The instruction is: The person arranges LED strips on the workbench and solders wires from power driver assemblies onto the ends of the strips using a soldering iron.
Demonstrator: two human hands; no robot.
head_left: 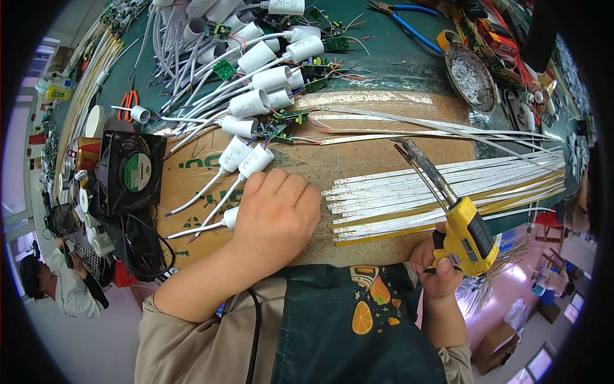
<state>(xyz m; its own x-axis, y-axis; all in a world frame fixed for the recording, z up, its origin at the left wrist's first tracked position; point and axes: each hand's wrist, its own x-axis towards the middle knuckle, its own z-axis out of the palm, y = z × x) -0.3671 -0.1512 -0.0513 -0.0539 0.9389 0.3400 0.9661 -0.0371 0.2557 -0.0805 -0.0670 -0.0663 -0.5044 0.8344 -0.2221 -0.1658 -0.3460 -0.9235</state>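
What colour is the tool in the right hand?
The soldering gun in the right hand is yellow and black, seen in the head view.

My left hand (276, 214) lies flat on the cardboard (358, 240), so whatever's under my palm is totally covered, including the near end of one white cylinder (231, 217). My right hand (438, 265) wraps the yellow soldering gun (465, 235), hiding most of the grip. The circuit boards (284, 121) up top are too small to make out parts. The light strips (448, 192) run off blurry toward the right rim.
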